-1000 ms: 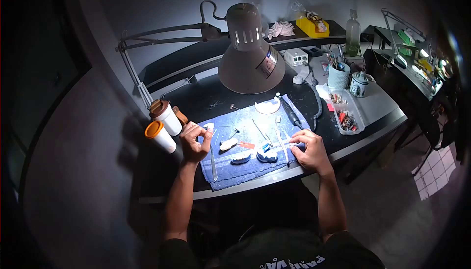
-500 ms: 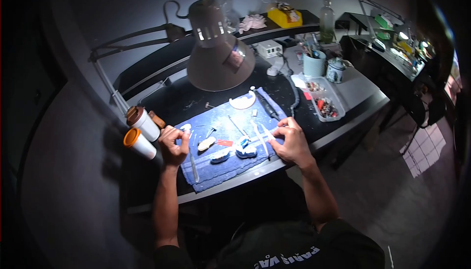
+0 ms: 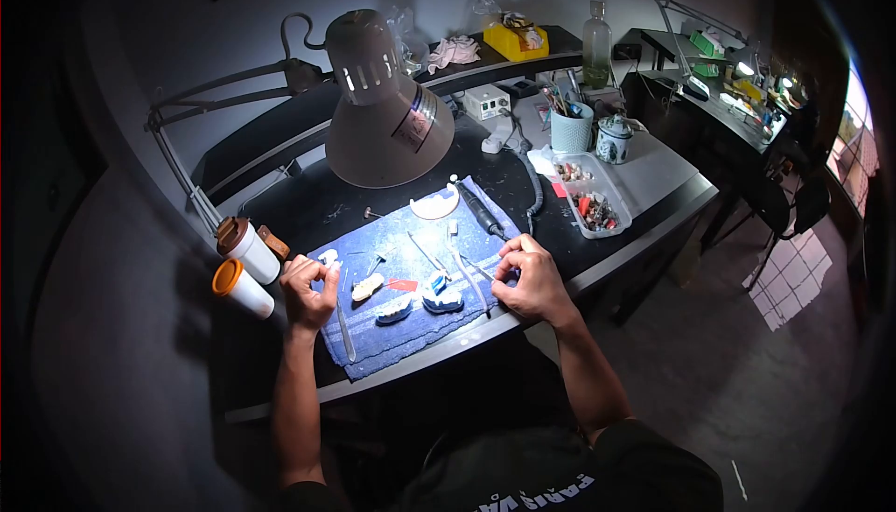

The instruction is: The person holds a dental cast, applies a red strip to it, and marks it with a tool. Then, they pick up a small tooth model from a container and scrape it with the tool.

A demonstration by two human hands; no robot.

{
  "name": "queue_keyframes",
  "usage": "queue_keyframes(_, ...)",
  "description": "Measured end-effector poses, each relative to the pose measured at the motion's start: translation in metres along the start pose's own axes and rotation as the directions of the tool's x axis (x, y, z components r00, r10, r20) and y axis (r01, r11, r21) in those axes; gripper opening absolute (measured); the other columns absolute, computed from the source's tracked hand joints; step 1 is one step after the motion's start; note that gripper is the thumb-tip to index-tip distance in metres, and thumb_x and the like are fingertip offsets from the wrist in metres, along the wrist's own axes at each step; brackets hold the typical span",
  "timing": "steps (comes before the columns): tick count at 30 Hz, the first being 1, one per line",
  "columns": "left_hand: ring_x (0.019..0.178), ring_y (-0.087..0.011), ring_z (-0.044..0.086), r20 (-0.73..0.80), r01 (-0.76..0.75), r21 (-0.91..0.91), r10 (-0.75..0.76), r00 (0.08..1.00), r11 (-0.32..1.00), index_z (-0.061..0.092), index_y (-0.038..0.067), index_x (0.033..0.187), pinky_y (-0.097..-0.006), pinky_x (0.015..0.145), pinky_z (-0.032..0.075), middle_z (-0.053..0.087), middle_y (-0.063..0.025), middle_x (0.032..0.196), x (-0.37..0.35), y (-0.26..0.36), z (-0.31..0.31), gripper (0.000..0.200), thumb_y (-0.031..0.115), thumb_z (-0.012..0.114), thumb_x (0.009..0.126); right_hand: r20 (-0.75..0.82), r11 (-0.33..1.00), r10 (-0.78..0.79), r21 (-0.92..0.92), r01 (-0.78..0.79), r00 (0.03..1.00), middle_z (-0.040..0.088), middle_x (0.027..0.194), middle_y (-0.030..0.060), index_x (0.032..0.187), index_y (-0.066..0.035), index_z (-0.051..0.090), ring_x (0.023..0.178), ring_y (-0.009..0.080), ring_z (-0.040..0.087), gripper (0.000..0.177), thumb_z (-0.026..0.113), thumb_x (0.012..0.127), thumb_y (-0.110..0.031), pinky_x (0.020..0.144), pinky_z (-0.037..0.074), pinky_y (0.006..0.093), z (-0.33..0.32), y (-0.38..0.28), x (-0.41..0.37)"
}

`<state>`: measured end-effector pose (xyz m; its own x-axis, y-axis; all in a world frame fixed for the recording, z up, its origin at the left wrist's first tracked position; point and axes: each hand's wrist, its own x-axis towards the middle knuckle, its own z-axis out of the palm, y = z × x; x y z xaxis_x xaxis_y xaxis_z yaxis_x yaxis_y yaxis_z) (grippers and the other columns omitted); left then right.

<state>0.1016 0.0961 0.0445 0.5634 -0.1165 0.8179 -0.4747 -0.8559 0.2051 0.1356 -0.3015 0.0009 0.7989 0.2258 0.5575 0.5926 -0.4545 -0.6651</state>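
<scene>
My left hand [image 3: 311, 293] is closed in a pinch at the left edge of a blue towel [image 3: 373, 349]; a small white piece [image 3: 329, 257] shows right by its fingertips, and the grip itself is hidden. Beside this hand lies a metal spatula [image 3: 346, 335]. On the towel's right side, my right hand [image 3: 534, 279] pinches a thin tool [image 3: 478, 270] pointing up and left. Between the hands are two dark-blue-based dental models [image 3: 394, 312], a cream-coloured piece [image 3: 368, 288], a red strip [image 3: 404, 285] and a slim brush [image 3: 455, 230].
A lamp [image 3: 387, 143] hangs over the towel. Behind are a white arch-shaped piece [image 3: 433, 206] and a black handpiece [image 3: 482, 212] with its cord. Two lidded cups [image 3: 245, 290] stand left. Right are a plastic box [image 3: 611, 230], a tool cup [image 3: 571, 131] and a patterned jar [image 3: 613, 141].
The view has shifted, so the table and both hands appear further left and slightly lower. The tool in my right hand has tilted; my left hand keeps its pinch.
</scene>
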Motion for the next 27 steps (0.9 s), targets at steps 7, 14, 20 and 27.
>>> queue_keyframes(7, 0.063, -0.0265, 0.055, -0.009, 0.010, -0.010, -0.010, 1.000, 1.000, 0.055, 0.005, 0.062, -0.0404, 0.068, 0.039, 0.057, -0.0085, 0.063, 0.004, 0.005, -0.001, 0.032, 0.009, 0.080, 0.082, -0.064, 0.998, 0.035, 0.054, -0.032, 0.997, 0.071, 0.103, 0.0146, 0.079, -0.001, 0.075, 0.093, 0.0275, 0.072, 0.011, 0.081, 0.076, -0.010, 0.083, 0.058, 0.0363, 0.002, 0.004, 0.000)
queue_keyframes(14, 0.062, -0.0251, 0.057, -0.021, -0.005, 0.007, 0.005, 1.000, 1.000, 0.058, 0.006, 0.061, -0.0398, 0.068, 0.040, 0.058, -0.0066, 0.061, 0.003, 0.006, -0.002, 0.031, 0.010, 0.080, 0.082, -0.076, 0.995, 0.061, 0.078, -0.055, 0.995, 0.070, 0.095, 0.0113, 0.082, -0.001, 0.075, 0.078, 0.0199, 0.068, 0.011, 0.082, 0.078, -0.009, 0.071, 0.057, 0.0324, 0.001, -0.001, 0.000)
queue_keyframes(20, 0.062, -0.0252, 0.059, -0.006, 0.003, 0.015, -0.003, 1.000, 1.000, 0.060, 0.007, 0.061, -0.0398, 0.069, 0.040, 0.060, -0.0063, 0.061, 0.001, 0.001, 0.001, 0.033, 0.015, 0.082, 0.084, -0.084, 0.997, 0.080, 0.022, -0.079, 0.993, 0.069, 0.089, 0.0103, 0.084, -0.001, 0.078, 0.074, 0.0191, 0.065, 0.010, 0.083, 0.080, -0.008, 0.070, 0.055, 0.0324, 0.001, -0.004, 0.001)
queue_keyframes(27, 0.064, -0.0235, 0.058, 0.002, 0.013, 0.004, -0.013, 1.000, 1.000, 0.063, 0.007, 0.061, -0.0395, 0.071, 0.039, 0.063, -0.0049, 0.061, 0.001, 0.002, -0.001, 0.033, 0.017, 0.082, 0.086, -0.089, 0.997, 0.082, 0.001, -0.082, 0.993, 0.070, 0.090, 0.0104, 0.086, -0.001, 0.079, 0.076, 0.0193, 0.066, 0.011, 0.084, 0.081, -0.009, 0.071, 0.055, 0.0329, 0.001, -0.003, 0.000)
